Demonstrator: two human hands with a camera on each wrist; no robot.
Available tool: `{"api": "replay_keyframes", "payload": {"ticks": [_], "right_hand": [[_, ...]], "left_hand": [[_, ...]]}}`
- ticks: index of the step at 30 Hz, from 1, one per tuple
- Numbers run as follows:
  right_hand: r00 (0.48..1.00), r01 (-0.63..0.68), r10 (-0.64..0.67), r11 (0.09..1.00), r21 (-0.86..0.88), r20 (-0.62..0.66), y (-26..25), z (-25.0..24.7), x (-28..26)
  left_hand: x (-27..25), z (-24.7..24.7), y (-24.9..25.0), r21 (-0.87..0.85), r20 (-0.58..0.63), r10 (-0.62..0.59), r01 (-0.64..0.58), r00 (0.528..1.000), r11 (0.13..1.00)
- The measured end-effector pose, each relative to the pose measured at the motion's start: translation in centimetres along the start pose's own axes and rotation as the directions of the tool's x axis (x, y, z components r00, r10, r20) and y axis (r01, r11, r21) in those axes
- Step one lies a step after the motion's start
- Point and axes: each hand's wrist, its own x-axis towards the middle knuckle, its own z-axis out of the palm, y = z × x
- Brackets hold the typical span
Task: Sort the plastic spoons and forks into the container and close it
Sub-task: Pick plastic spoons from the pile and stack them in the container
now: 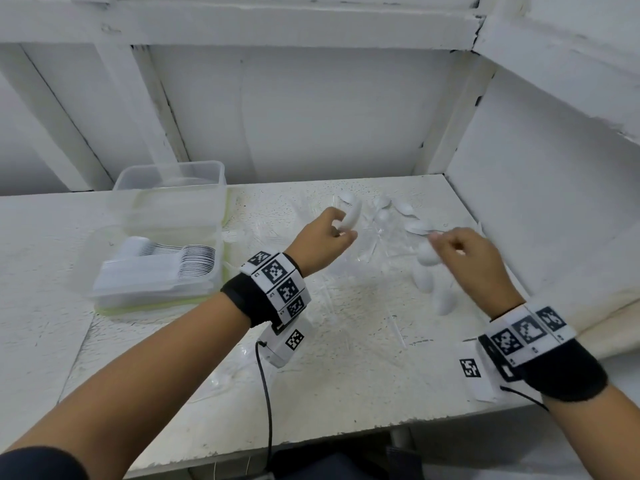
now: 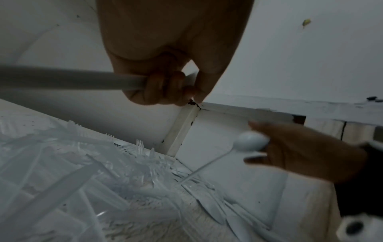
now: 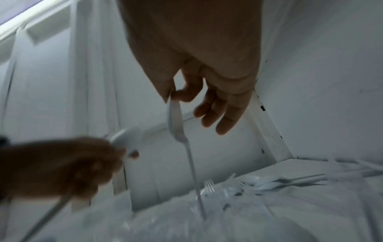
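**Both hands lifting white spoons above the cutlery pile**

Far left on the white table: a clear plastic container standing open, and in front of it a shallow clear tray with a yellow-green rim, loaded with a neat row of stacked white spoons.

Right of the tray, raised over the table: left hand, fingers curled into a fist round a white spoon, bowl end poking up past the knuckles, the handle running out the other side of the fist in the left wrist view.

Below and between the hands: a loose pile of clear plastic forks and white spoons scattered across the tabletop, tines sticking up here and there, several spoon bowls lying near the right wall.

Further right, also off the table: right hand, thumb and forefinger pinching the bowl end of a second white spoon, remaining fingers loosely spread and touching nothing, the thin handle hanging down with its tip among the forks. Hands apart, not touching.

Marker-covered wristbands strapped on both wrists.
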Motion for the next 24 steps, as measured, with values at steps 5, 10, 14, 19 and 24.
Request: {"api": "replay_keyframes", "payload": {"ticks": [5,10,14,19,24], "right_hand": [[0.955,-0.094,0.224,0.848,0.522,-0.192,-1.9,-1.7,2.3],[0.975,0.036,0.050,0.924,0.381,-0.215,-3.0,-1.9,4.2],[0.999,0.039,-0.038,0.995,0.093,-0.006,-2.2,-1.8,5.8],[0.990,0.036,-0.018,0.991,-0.128,0.139,-0.4,-2.3,6.0],[0.996,0.028,-0.020,0.995,-0.092,0.088,1.6,-2.9,5.0]], "left_hand": [[1.3,2.0,0.2,0.251,0.143,0.069,-0.104,0.987,0.962],[3.5,5.7,2.0,0.455,0.392,0.130,-0.315,0.911,0.833],[5.5,8.9,3.8,0.590,0.483,0.110,-0.416,0.869,0.692],[7.8,12.2,3.8,0.655,0.602,-0.020,-0.480,0.798,0.583],[8.4,12.9,3.1,0.669,0.603,-0.086,-0.444,0.793,0.597]]}}
